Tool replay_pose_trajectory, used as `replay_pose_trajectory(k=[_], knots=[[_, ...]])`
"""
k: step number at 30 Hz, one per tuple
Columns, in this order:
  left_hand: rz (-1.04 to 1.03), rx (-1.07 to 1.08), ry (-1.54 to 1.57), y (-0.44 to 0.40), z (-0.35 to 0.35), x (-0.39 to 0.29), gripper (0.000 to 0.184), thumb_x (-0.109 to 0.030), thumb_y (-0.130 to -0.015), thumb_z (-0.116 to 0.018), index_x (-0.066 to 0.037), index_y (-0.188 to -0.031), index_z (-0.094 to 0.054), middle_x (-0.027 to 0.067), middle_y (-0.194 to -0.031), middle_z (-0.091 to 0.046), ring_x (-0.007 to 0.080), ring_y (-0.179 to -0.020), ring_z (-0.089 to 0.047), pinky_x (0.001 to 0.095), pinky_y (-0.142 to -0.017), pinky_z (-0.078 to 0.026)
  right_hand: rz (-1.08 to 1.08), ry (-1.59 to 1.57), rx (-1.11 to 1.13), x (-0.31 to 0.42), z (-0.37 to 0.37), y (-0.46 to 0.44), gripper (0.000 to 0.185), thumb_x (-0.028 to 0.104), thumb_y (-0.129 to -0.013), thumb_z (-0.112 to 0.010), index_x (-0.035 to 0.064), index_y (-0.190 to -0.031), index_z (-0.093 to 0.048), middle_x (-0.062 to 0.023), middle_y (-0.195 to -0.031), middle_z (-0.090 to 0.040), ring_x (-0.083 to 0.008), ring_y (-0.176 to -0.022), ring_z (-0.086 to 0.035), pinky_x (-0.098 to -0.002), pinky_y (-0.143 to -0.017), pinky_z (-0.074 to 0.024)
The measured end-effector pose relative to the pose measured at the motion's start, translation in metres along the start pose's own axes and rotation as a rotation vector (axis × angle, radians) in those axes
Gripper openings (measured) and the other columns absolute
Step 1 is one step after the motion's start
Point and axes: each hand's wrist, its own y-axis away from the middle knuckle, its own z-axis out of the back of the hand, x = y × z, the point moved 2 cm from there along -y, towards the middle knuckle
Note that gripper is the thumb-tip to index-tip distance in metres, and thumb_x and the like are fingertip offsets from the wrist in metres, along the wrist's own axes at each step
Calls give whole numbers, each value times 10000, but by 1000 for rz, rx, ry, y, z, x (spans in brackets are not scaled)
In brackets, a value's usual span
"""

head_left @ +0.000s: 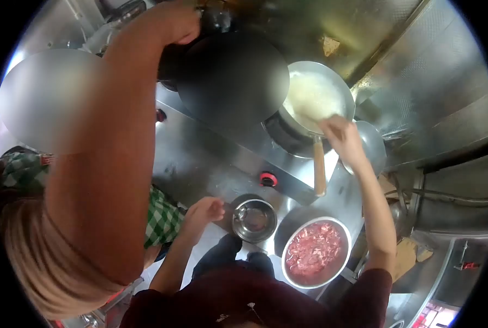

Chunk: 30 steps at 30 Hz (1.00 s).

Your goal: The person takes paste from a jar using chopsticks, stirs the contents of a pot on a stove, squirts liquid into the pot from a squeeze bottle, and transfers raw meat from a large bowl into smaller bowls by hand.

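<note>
My right hand (343,141) is over the near rim of a pan (349,90) with a wooden handle (320,167). Its fingers are closed, and a thin, blurred thing seems to run from them into the pale, bubbling liquid (312,98). What it is, I cannot make out. Lower left, my left hand (203,212) has curled fingers at the short dark handle of a small steel saucepan (255,203), which holds a little clear liquid. To the right of the saucepan, a steel bowl (346,267) is filled with raw, sliced reddish meat (316,249).
Another person's bare arm (129,109) reaches across the left side toward the stove's back; a green checkered cloth (163,216) shows beneath it. A red-ringed stove knob (268,179) faces me. A metal lid or bowl (374,147) lies right of the pan, near the steel wall (435,82).
</note>
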Motion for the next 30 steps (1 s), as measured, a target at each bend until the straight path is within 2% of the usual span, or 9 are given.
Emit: replay_pose_trajectory(k=[5,10,11,13,16,18,22,25,30], knots=[[-35,68,-24,5,18,2,287,-254,-923,-391,-23,-957,-557,63,-847,-566,149,-779,-551,281,-734,-459,-216,-208,-141,-95,20,-28,138,44,-785,-576,0,-901,-638,-104,-793,-655,-118,-647,-587,-290,-593,-472],[7,74,-114,3,36,26,288,-277,-912,-425,-32,-975,-562,59,-846,-573,149,-811,-564,291,-746,-466,-153,86,125,7,9,-19,137,73,-784,-540,-21,-828,-629,-125,-754,-651,-182,-700,-620,-308,-654,-469],[45,112,-159,2,31,30,290,-278,-913,-423,-34,-978,-565,57,-846,-573,147,-812,-564,290,-747,-466,-232,-162,153,-4,1,-26,153,90,-797,-541,-12,-871,-629,-130,-799,-653,-187,-745,-613,-298,-693,-462],[102,150,-248,0,22,40,296,-282,-913,-421,-37,-984,-569,53,-845,-572,143,-814,-564,289,-748,-468,-92,-84,13,-61,-8,-40,169,97,-807,-548,-11,-913,-624,-114,-810,-650,-165,-752,-597,-291,-698,-459],[91,313,-191,9,23,63,306,-283,-920,-403,-44,-998,-578,40,-836,-570,131,-809,-551,272,-759,-443,-228,-167,40,-90,25,-25,171,47,-792,-555,-89,-889,-591,-119,-754,-636,-124,-671,-583,-252,-612,-462],[185,279,-125,19,23,85,316,-289,-924,-394,-50,-991,-590,27,-824,-570,112,-800,-536,248,-757,-416,-184,79,85,-58,23,-12,143,58,-812,-553,-70,-862,-589,-51,-735,-629,-74,-654,-554,-218,-599,-437],[235,353,-249,23,14,103,292,-265,-922,-412,-45,-1010,-583,12,-806,-557,99,-791,-529,227,-742,-416,-126,-227,106,-39,1,-32,161,102,-846,-559,-50,-879,-602,-6,-739,-602,-52,-650,-504,-174,-616,-390],[193,355,-345,16,12,111,288,-263,-915,-432,-39,-1001,-592,4,-733,-550,74,-691,-504,209,-648,-411,-182,-85,25,-99,30,-23,142,84,-816,-585,-47,-868,-602,-35,-744,-605,-69,-676,-545,-198,-616,-427],[198,305,-358,13,15,108,284,-280,-905,-455,-48,-990,-594,20,-755,-567,89,-723,-529,227,-698,-432,-180,-183,170,-22,6,-18,121,67,-820,-572,-42,-866,-600,-56,-744,-604,-76,-716,-563,-210,-654,-438]])
